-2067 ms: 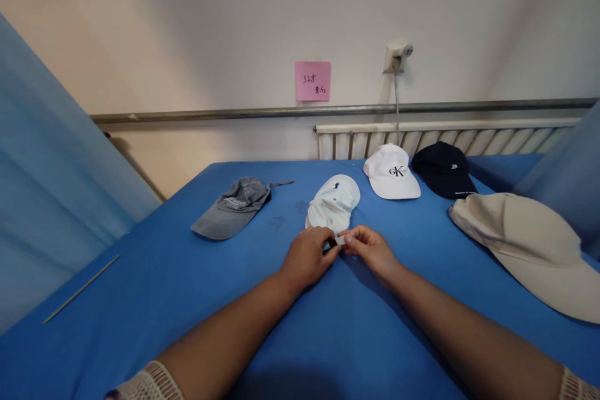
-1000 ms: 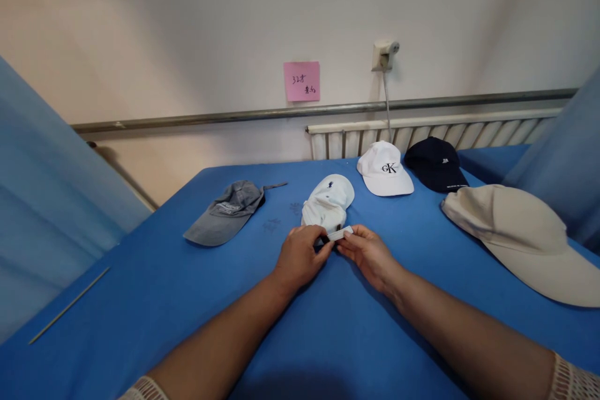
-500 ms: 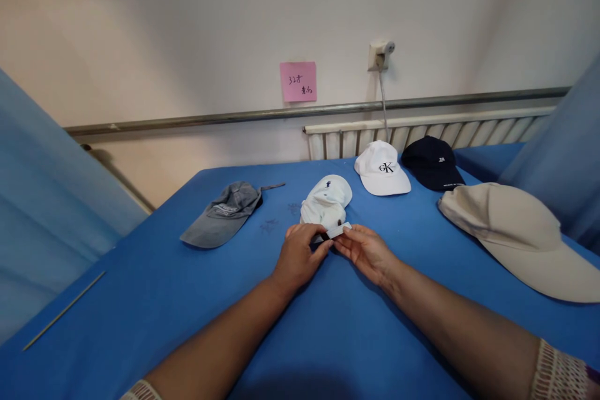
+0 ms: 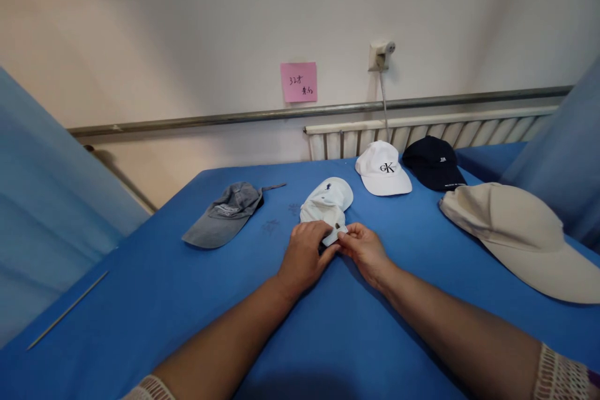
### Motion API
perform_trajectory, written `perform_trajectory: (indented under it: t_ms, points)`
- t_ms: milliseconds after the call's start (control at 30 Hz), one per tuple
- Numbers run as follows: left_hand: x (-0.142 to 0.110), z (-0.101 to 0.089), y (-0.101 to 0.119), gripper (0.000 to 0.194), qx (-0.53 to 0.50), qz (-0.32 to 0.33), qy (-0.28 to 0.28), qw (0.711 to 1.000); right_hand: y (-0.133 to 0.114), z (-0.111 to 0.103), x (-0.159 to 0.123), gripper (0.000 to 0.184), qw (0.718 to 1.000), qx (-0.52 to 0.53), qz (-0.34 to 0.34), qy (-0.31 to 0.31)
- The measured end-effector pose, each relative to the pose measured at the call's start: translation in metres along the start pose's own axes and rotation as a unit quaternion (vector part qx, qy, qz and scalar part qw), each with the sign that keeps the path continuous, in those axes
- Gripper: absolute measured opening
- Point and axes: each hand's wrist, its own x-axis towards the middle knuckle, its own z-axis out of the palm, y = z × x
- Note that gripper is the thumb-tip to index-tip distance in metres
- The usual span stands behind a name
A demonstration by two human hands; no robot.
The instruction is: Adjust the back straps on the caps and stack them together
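Observation:
A pale, whitish baseball cap [image 4: 327,201] with a small dark emblem lies mid-table, its brim pointing away to the upper right. At its near edge, my left hand [image 4: 307,256] grips the back of the cap, thumb and fingers closed around the strap end. Close beside it, my right hand [image 4: 367,254] pinches the other part of the pale back strap [image 4: 334,235]. The two hands nearly touch, and my fingers hide part of the strap and its fastening.
A grey cap [image 4: 225,215] lies to the left. At the back right sit a white cap [image 4: 382,169] and a navy cap [image 4: 434,162]; a large beige cap [image 4: 515,231] is at right. A thin stick [image 4: 68,310] lies on the blue sheet [image 4: 187,325].
The strap end has tilted and come down nearer the cap. My left hand has shifted slightly right, and both hands are closer together.

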Motion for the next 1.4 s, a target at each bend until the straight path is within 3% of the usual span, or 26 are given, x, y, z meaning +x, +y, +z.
perform_trajectory:
  t_ms: [133, 267, 567, 800, 933, 1100, 1267, 1400]
  points:
    - [0.002, 0.007, -0.006, 0.017, -0.021, -0.028, -0.017, 0.999, 0.001, 0.001, -0.002, 0.039, 1.000, -0.008, -0.003, 0.003]
    - [0.001, 0.008, -0.010, 0.013, -0.053, -0.052, -0.019, 0.997, -0.003, 0.001, -0.004, 0.044, 0.999, 0.026, 0.043, 0.019]
    - [-0.001, 0.010, -0.010, 0.013, -0.063, -0.054, -0.013, 0.996, -0.007, -0.001, -0.003, 0.043, 0.995, 0.062, 0.079, 0.018]
    - [-0.004, 0.005, -0.008, 0.018, -0.087, -0.036, -0.027, 0.995, -0.008, 0.002, -0.011, 0.030, 0.990, 0.027, 0.119, -0.071]
    - [-0.005, 0.003, -0.007, 0.032, -0.177, -0.046, -0.039, 0.982, -0.006, -0.001, -0.009, 0.030, 0.994, 0.014, 0.104, -0.037]
    - [-0.002, 0.009, -0.014, 0.022, -0.307, -0.107, -0.017, 0.946, -0.010, -0.003, -0.007, 0.032, 0.997, -0.007, 0.079, -0.012]
    - [0.001, 0.012, -0.017, 0.018, -0.358, -0.162, 0.004, 0.919, -0.011, 0.001, -0.010, 0.033, 0.999, -0.005, 0.043, -0.032]
    - [0.003, 0.011, -0.016, 0.015, -0.355, -0.173, 0.004, 0.919, -0.008, 0.002, -0.008, 0.035, 0.999, -0.016, 0.017, -0.042]
